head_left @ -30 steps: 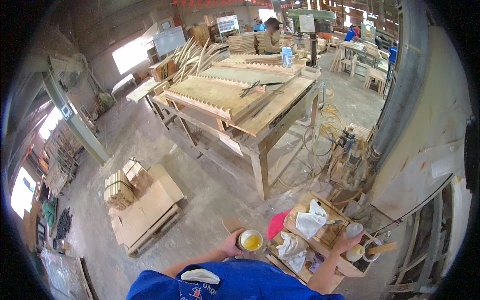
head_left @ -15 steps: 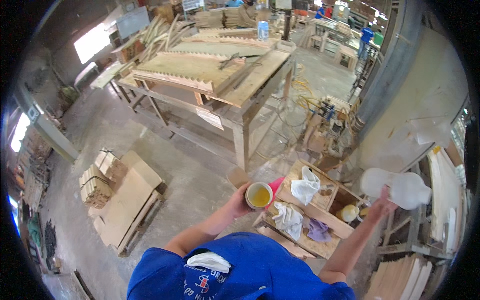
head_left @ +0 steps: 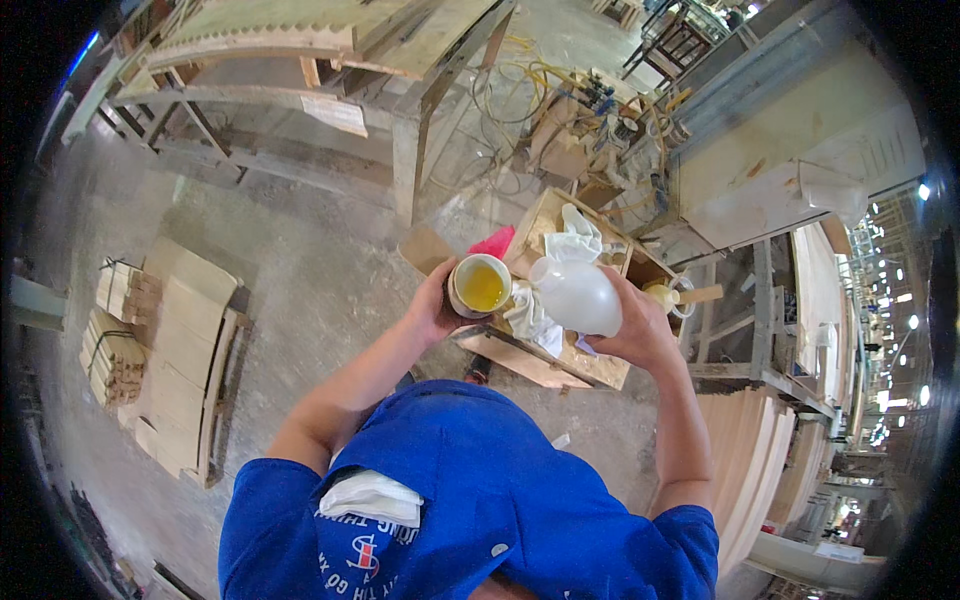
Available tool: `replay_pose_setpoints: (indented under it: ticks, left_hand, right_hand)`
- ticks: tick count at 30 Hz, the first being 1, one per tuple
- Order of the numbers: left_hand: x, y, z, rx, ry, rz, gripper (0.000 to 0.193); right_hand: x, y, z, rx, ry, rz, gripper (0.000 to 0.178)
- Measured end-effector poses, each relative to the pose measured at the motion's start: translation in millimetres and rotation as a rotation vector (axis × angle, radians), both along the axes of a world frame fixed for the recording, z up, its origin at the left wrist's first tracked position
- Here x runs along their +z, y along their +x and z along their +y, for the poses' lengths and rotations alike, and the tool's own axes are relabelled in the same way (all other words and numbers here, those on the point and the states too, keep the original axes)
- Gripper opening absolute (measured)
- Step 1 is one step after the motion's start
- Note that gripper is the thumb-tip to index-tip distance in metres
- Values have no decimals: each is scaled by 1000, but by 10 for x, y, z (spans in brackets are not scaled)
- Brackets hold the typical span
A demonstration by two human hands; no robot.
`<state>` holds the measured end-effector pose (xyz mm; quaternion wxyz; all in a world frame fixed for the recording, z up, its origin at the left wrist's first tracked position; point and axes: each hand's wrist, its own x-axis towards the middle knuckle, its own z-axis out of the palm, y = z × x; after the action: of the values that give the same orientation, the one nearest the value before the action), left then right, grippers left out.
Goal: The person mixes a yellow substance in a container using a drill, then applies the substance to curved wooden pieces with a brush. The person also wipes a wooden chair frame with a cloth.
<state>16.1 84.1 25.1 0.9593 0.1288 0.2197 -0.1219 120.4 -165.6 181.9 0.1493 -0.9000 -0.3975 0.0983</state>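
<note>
A round, pale-walled cup (head_left: 478, 264) holds yellow liquid (head_left: 483, 291), the left hand (head_left: 434, 306) curled around its side. Just right of the cup, the right hand (head_left: 643, 320) grips a translucent white plastic bottle (head_left: 580, 297), tilted, narrower end toward the cup.

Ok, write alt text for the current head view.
A left hand holds an open cup of yellow liquid; the right hand holds a translucent bottle, its narrow end toward the cup. Nearby, white cloths lie on a wooden box on a workshop floor.
</note>
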Motion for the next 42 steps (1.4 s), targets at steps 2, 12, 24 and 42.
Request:
replay_pose_setpoints:
  ticks: [2,12,24,42]
  left_hand:
    - [-48,-66,-7,-21,-5,-43,47]
    - [-118,-282,83,-12,-33,-118,47]
    - [-94,-379,145,-34,-65,-136,46]
    - [-187,-348,65,-74,-55,-79,45]
  right_hand:
    - [25,-98,109,72,-110,-19,85]
    - [247,-385,549,118,-265,-70,82]
    - [358,-521,619,91,-185,-139,83]
    - [479,-609,547,53,-193,-187,84]
